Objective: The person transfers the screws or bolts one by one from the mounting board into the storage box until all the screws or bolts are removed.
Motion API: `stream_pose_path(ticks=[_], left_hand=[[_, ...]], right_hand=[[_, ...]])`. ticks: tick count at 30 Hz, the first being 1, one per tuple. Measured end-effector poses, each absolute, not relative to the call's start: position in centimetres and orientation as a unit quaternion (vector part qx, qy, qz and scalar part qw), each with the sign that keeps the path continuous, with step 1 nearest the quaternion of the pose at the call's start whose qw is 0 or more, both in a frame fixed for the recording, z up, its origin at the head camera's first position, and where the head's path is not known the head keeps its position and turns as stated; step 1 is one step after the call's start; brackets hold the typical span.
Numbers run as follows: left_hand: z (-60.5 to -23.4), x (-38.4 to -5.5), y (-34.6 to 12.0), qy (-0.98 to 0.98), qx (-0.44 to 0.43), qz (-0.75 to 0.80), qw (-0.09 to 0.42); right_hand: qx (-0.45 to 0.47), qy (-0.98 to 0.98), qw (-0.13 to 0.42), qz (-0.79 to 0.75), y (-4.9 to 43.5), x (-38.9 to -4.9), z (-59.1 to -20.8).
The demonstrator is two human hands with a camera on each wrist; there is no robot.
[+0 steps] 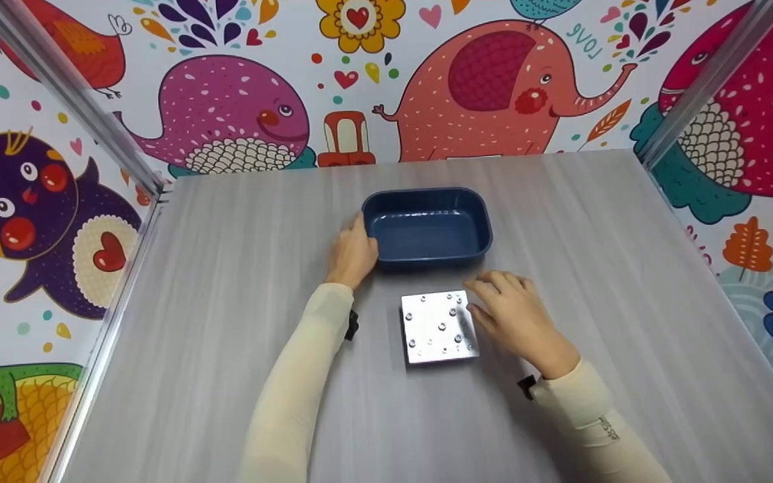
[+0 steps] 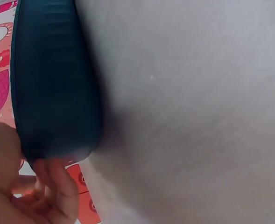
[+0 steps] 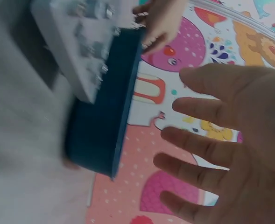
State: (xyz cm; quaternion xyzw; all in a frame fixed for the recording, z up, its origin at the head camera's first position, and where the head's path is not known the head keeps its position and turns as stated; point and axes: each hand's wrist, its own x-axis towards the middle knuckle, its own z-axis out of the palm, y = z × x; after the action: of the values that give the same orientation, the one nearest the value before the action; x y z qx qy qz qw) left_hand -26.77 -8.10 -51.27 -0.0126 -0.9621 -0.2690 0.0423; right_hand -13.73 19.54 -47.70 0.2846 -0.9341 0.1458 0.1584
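A dark blue rectangular tub (image 1: 427,260) stands on the table. My left hand (image 1: 353,251) grips its near left corner, thumb by the rim and fingers against the end wall; the left wrist view shows the curled fingers (image 2: 62,189) at the tub's end (image 2: 58,93). In front of the tub lies a square silvery metal block (image 1: 430,325) with several small bolts or studs on its top face. My right hand (image 1: 510,315) hovers at the block's right edge, holding nothing. In the right wrist view its fingers (image 3: 193,142) are spread and nearly straight, apart from the block (image 3: 67,42).
The grey wood-look table (image 1: 225,322) is bordered by metal frame posts (image 1: 84,107) and walls with cartoon animal prints (image 1: 487,87). Pale sleeves (image 1: 299,382) cover both forearms. A small dark clip (image 1: 527,387) sits under the right wrist.
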Motion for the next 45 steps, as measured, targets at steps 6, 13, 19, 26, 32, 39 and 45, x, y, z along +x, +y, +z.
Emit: stream_pose_path(ticks=[6,13,19,26,32,39,45], left_hand=[[-51.1,-27.4,-7.9,-0.956,-0.005,-0.294,0.002],[-51.1,-27.6,-8.0,-0.954,-0.009,-0.301,-0.007],[-51.1,-27.7,-8.0,-0.952,-0.004,-0.305,0.004],[-51.1,-27.7,-7.9,-0.956,0.014,-0.292,0.011],[-51.0,-27.5,-7.7,-0.961,0.006,-0.278,-0.011],[-50.2,-28.1,-8.9,-0.957,0.002,-0.284,-0.060],[-49.8,-28.2,-10.1,-0.937,0.023,-0.332,-0.104]], right_hand=[[0.289,-0.930,0.159,0.164,18.9,-14.3,-49.9],[0.264,-0.934,0.172,0.171,18.3,-15.3,-51.9],[0.244,-0.942,0.175,0.153,17.7,-15.6,-51.9],[0.215,-0.954,0.173,0.121,16.9,-15.8,-51.6],[0.224,-0.955,0.178,0.073,16.7,-15.6,-51.8],[0.233,-0.950,0.188,0.087,17.0,-15.7,-49.5],[0.252,-0.940,0.203,0.109,17.6,-17.0,-46.9]])
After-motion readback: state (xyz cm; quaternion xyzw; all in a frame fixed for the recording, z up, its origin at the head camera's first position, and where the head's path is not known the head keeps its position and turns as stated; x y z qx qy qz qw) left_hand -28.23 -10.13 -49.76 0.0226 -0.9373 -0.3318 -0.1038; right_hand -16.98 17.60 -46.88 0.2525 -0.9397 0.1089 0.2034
